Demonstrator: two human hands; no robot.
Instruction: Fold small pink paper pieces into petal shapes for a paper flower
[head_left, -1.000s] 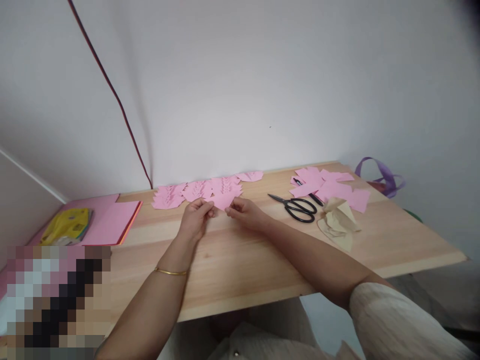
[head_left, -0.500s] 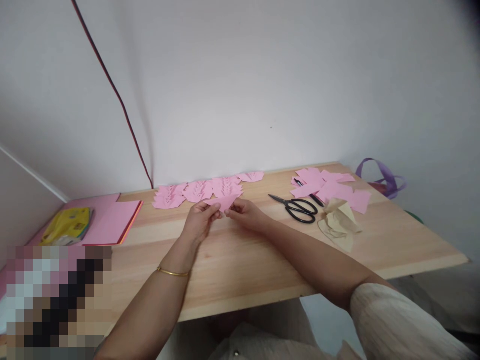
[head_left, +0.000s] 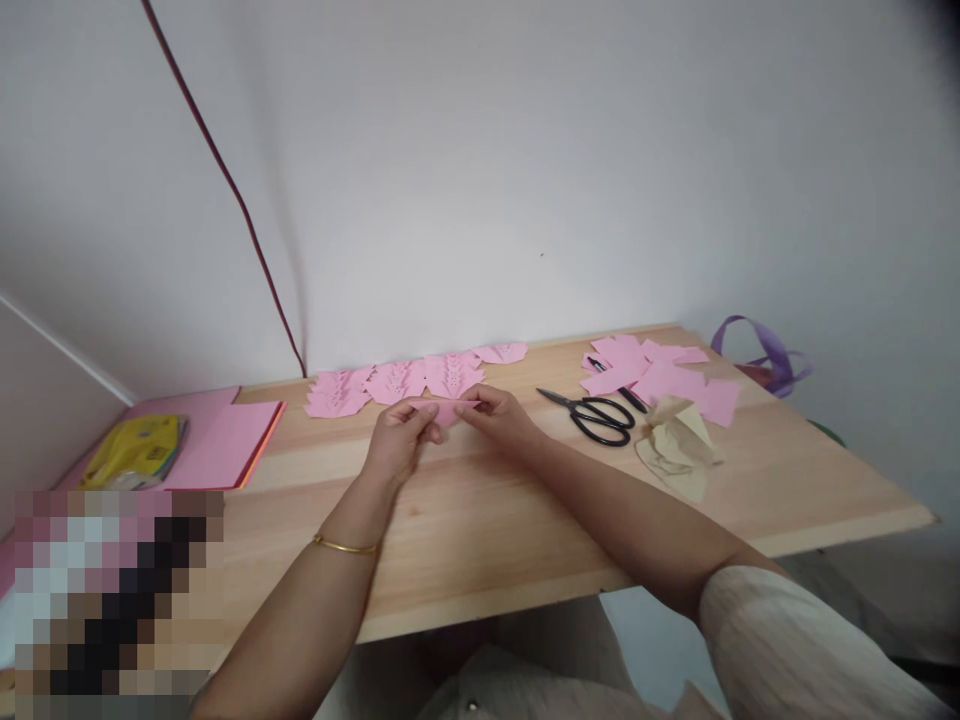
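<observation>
Pinching the slip [head_left: 450,412] at its 9 o'clock end with the left hand [head_left: 397,435] and 3 o'clock end with the right hand [head_left: 501,415], with cut-outs [head_left: 400,381] just beyond at 12 o'clock and scissors [head_left: 576,405] apart at 3.

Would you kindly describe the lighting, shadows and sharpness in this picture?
Head view: soft light, brightest on the central wall; faint shadow beside the dark red cord; upper-right corner dark; lower left pixelated; print on the yellow packet unreadable; the held pink paper shows little detail.
</observation>
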